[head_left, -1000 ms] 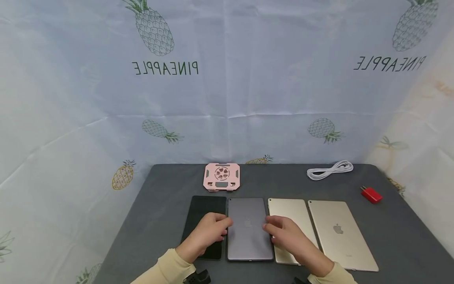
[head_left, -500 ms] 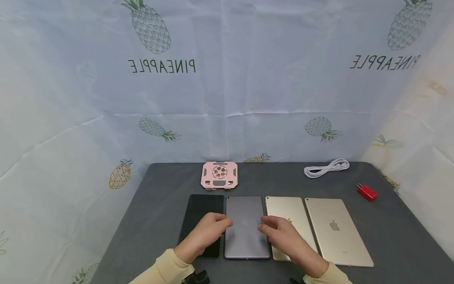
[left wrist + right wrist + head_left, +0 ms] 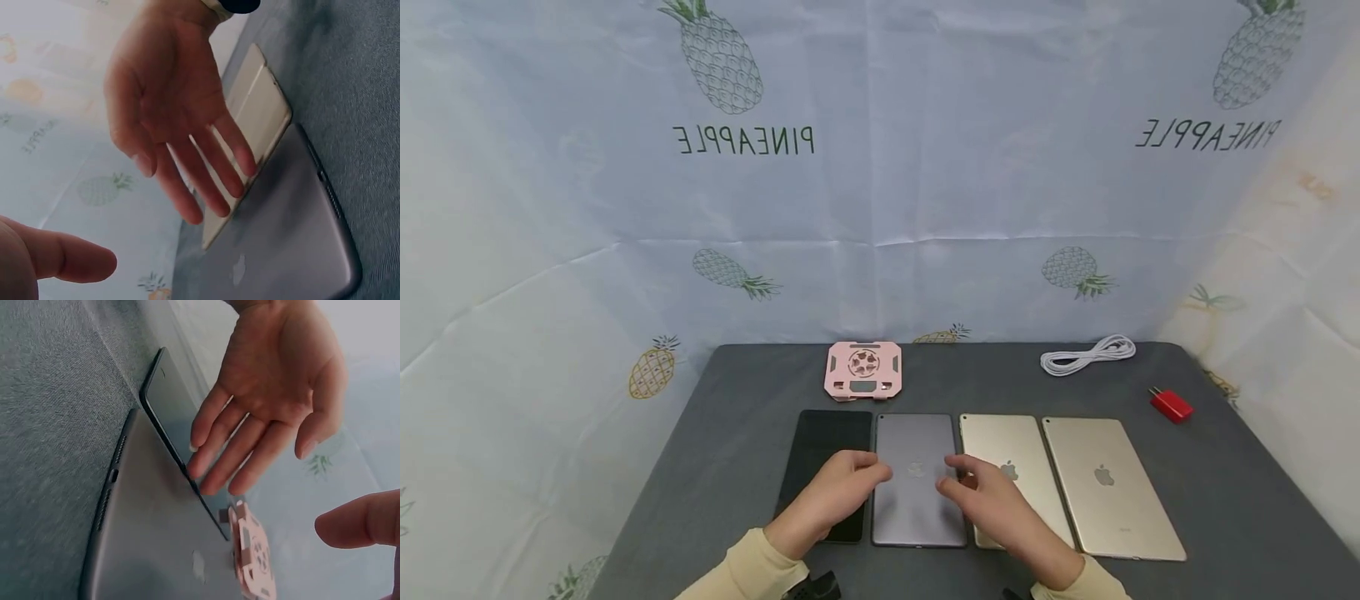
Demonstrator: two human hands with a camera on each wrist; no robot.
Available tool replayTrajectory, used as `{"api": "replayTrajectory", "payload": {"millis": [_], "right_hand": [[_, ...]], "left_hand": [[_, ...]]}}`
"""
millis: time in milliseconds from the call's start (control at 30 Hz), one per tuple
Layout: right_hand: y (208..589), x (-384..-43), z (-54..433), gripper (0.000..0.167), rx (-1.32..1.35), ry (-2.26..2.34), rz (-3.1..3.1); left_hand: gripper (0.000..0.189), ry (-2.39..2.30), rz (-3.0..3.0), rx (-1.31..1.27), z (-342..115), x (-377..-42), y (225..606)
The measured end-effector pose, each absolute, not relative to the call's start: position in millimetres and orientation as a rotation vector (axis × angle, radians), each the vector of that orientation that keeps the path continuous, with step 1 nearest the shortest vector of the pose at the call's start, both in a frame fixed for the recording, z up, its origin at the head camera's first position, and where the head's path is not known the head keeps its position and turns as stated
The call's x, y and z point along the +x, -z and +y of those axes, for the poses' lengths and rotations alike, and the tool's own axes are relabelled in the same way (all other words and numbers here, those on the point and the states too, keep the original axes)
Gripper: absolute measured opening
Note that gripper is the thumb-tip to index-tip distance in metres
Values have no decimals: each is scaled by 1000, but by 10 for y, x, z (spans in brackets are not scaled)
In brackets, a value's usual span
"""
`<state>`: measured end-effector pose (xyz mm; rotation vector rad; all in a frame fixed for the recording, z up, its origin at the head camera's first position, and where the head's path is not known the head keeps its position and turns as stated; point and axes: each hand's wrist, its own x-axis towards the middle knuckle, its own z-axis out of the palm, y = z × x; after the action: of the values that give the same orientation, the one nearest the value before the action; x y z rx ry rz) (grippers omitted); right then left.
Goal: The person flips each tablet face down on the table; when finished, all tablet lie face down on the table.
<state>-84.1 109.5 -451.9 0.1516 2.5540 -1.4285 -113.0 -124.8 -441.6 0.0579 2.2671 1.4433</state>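
My left hand (image 3: 835,493) hovers at the left edge of a grey tablet (image 3: 917,521), partly covering a black-screened tablet (image 3: 816,446). Over the grey tablet's right edge and a gold tablet (image 3: 1009,437) is my right hand (image 3: 996,504), its thumb apart from its fingers. Both hold nothing. In the left wrist view, the right palm (image 3: 175,87) faces across with fingers extended above the gold and grey tablets. The right wrist view has the left palm (image 3: 275,369) with extended fingers, above the black-screened tablet. The tablets lie side by side, the grey one back up.
A second gold tablet (image 3: 1112,500) lies at the row's right end. Behind the row sits a pink folding stand (image 3: 863,369). A coiled white cable (image 3: 1086,356) and a red charger plug (image 3: 1171,406) lie toward the back right of the dark table (image 3: 715,492).
My right hand has shifted slightly left, its fingertips now over the grey tablet's right part. My left hand stays nearly still. The head view has drifted a little.
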Motion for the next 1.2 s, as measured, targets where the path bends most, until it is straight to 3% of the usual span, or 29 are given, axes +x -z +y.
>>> {"api": "replayTrajectory", "payload": {"millis": [433, 700, 1100, 1200], "right_hand": [[4471, -1033, 450, 65, -91, 1600, 2407], [4469, -1084, 151, 71, -183, 1504, 2353], [4488, -1095, 70, 71, -157, 1475, 2349], [4489, -1101, 74, 71, -172, 1475, 2354]], "left_hand": [[53, -1101, 2803, -124, -2100, -1217, 4513], [29, -1039, 2798, -137, -2422, -1253, 4608], [52, -1101, 2756, -94, -2376, -1272, 4666], [48, -1112, 2726, -113, -2365, -1288, 4664]]}}
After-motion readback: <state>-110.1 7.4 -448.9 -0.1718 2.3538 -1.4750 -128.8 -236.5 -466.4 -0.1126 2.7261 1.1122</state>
